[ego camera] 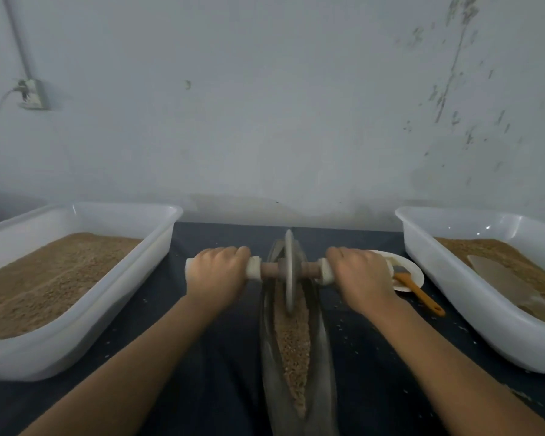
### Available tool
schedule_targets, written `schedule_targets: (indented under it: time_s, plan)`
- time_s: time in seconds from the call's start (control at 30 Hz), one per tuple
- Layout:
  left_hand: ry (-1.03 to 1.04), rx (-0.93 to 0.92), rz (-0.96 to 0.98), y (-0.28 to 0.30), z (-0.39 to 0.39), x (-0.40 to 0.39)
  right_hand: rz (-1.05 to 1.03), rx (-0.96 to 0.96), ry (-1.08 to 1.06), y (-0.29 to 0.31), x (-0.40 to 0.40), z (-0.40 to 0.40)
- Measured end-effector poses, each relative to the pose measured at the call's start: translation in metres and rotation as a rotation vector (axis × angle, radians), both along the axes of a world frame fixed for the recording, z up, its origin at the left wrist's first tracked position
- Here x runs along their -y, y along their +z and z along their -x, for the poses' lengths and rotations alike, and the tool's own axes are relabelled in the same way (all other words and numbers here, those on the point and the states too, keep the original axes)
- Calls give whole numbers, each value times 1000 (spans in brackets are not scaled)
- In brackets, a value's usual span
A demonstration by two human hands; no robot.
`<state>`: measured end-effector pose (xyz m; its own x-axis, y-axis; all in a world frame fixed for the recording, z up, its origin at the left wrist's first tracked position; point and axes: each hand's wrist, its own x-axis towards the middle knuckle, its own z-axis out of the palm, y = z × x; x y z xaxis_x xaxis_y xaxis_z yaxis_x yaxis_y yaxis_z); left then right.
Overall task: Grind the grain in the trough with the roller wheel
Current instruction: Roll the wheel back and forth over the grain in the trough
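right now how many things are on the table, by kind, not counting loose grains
white tubs of grain: 2, left tub, right tub
trough: 1
roller wheel: 1, gripped by the left hand and the right hand
white plate: 1
orange-handled brush: 1
scoop in the right tub: 1
total: 7

Narrow grey boat-shaped trough running away from viewer, tan grain heaped along its channel; upright grey roller wheel on a wooden axle (white-padded ends) standing in the grain
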<state>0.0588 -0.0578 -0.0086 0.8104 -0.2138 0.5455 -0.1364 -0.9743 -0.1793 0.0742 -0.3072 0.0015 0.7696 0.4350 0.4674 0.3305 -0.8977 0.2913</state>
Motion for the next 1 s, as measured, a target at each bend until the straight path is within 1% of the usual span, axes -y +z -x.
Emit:
schedule_targets:
  time_s: [0.03, 0.1, 0.17, 0.23, 0.27, 0.33, 0.37, 0.4, 0.47, 0.5, 0.53, 0.57, 0.63, 0.77, 0.87, 1.0]
  plan:
    - [6, -14, -12, 1, -6, -1, 10, 22, -10, 2, -2, -5]
    - [31, -42, -43, 4, -6, -2, 12, -10, -34, 3, -2, -1]
    - [24, -73, -46, 2, 10, -7, 17, -105, -29, -3, 7, 20]
    - [-6, -113, -53, 3, 43, -11, 32, -150, 14, -5, 19, 56]
    - [-53, -100, -67, 5, 64, -11, 25, -143, 63, -3, 24, 75]
    - [-208, -4, -53, 9, 101, -13, -14, -42, 171, 7, 34, 105]
    - [-242, 41, -50, 13, 114, -15, -25, 3, 200, 10, 38, 113]
    - [-235, 44, -46, 16, 120, -18, -24, -12, 194, 14, 39, 118]
    - [-143, -63, -102, 19, 115, -18, -6, -149, 159, 15, 35, 113]
    - [-89, -108, -151, 15, 105, -15, 21, -200, 117, 11, 32, 103]
    - [-46, -92, -168, 6, 88, -13, 57, -221, 51, 6, 27, 91]
    - [8, -104, -128, 0, 69, -11, 76, -214, -4, 4, 23, 76]
    - [74, -140, -39, -5, 31, -10, 71, -134, -45, 3, 13, 42]
    - [81, -196, 26, -1, -23, -13, 94, -16, -79, 10, -5, -11]
    - [95, -177, 1, 1, -13, -12, 74, -43, -67, 7, -2, -5]
    - [59, -164, -100, 2, 53, -7, 37, -258, 9, 0, 24, 53]
